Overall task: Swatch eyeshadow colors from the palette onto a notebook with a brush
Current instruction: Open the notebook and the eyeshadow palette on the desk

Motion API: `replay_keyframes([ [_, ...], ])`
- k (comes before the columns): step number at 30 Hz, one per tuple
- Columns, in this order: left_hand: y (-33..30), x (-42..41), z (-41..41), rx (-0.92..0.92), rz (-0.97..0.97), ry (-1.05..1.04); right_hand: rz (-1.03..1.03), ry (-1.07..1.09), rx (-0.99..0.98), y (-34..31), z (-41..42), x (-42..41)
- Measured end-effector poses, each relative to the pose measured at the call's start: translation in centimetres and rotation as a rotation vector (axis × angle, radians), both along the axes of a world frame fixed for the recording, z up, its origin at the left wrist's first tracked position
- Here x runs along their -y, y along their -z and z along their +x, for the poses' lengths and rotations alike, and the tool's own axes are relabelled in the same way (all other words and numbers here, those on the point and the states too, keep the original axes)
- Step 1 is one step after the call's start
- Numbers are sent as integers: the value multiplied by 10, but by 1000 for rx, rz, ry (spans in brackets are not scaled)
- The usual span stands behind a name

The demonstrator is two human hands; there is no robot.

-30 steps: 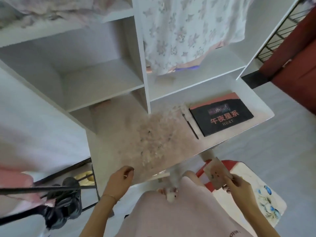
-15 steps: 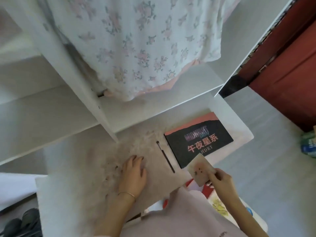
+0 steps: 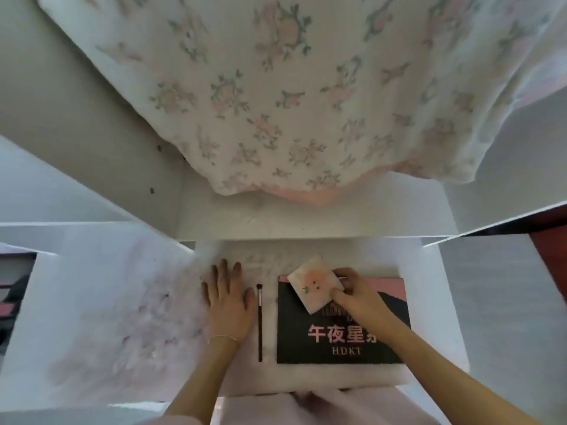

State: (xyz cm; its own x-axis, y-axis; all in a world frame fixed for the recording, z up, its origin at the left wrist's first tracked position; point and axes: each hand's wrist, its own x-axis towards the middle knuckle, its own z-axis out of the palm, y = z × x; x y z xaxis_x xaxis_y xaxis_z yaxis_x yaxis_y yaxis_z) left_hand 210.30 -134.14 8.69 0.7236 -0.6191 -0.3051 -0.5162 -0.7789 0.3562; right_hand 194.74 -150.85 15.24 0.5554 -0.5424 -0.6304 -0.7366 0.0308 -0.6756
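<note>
A closed black and pink eyeshadow palette (image 3: 343,345) with pink lettering lies flat on the white desk (image 3: 429,305). My right hand (image 3: 357,294) pinches a small cream notebook (image 3: 314,282) with a peach drawing on its cover, holding it over the palette's upper left corner. A thin dark brush (image 3: 260,323) lies upright on the desk just left of the palette, bristles pointing away from me. My left hand (image 3: 228,299) rests flat on the desk, fingers straight, right beside the brush.
A floral cloth (image 3: 291,96) hangs down over the white shelf behind the desk. The desk surface on the left is smudged with pinkish stains (image 3: 122,326). White shelf panels (image 3: 76,133) rise at the back left. My pink-clad lap (image 3: 322,406) is below the desk edge.
The view has swung to face the desk squarely. My right hand has carried the notebook from beside my lap up over the palette. My left hand came up and settled flat beside the brush.
</note>
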Motion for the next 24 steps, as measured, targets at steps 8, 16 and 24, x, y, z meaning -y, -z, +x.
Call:
replay_keyframes([
  [8,13,4,-9,144,-103,-80,99,-110,122,26,42,13],
  [16,41,-3,-8,243,-167,-95,100,-193,433,55,38,20],
  [24,33,-5,-3,179,-326,-226,-33,-141,646,75,28,-6],
])
